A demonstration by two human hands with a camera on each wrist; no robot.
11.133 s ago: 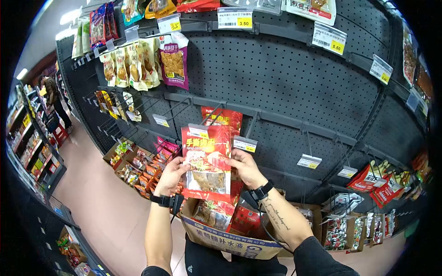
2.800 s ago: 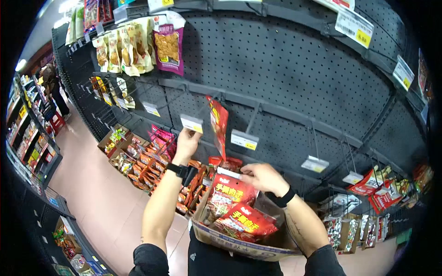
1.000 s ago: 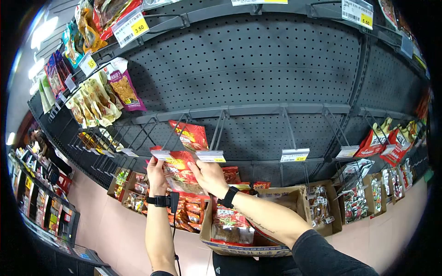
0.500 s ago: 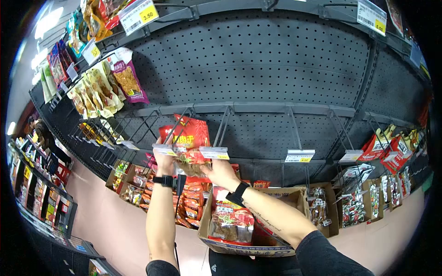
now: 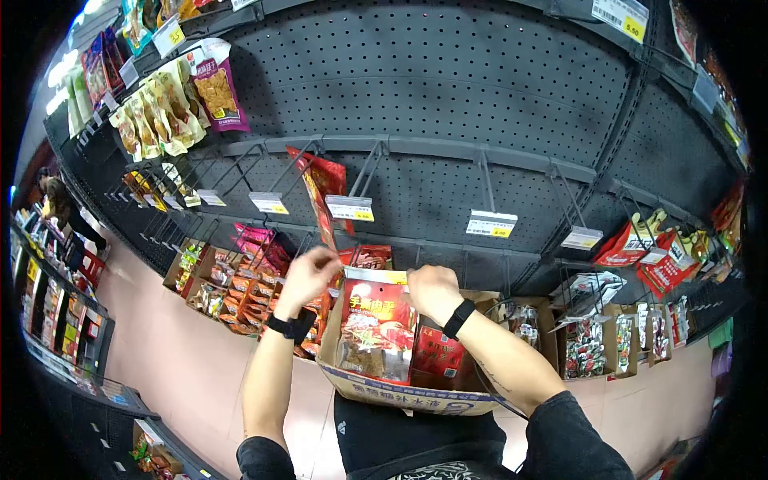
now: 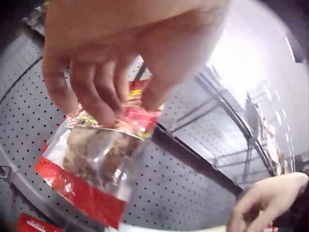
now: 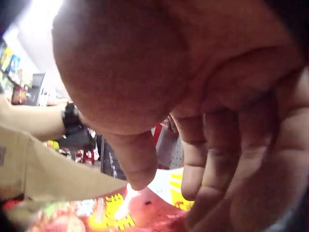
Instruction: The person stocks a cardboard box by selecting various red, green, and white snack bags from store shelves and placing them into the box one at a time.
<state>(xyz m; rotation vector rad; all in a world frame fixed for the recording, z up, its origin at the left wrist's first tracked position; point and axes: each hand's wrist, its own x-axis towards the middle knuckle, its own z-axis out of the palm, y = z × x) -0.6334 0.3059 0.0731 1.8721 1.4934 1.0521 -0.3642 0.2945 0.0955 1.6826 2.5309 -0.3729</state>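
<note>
My left hand (image 5: pixel 310 280) is just below a red jerky packet (image 5: pixel 318 200) hanging on a shelf hook. Its fingers are loosely bent with nothing between them; in the left wrist view they overlap the packet's front (image 6: pixel 104 150). Lower down, my right hand (image 5: pixel 434 292) is at the top right of another red jerky packet (image 5: pixel 374 320) standing in a cardboard box (image 5: pixel 384 390). A gap shows between right thumb and fingers in the right wrist view, over that packet's red top (image 7: pixel 145 210). A white strip with a yellow patch (image 5: pixel 376 276) runs along its upper edge.
Price tags (image 5: pixel 350 209) hang at the hook ends. A dark perforated panel (image 5: pixel 448 96) backs the shelf. Boxes of small snacks (image 5: pixel 240 300) line the floor at left, and more boxes (image 5: pixel 588 348) stand at right. A person (image 5: pixel 64 208) is in the aisle at far left.
Half a second ago both hands were up at the hook with a jerky packet. It now hangs there, let go, and both hands have come down, the right one to the box.
</note>
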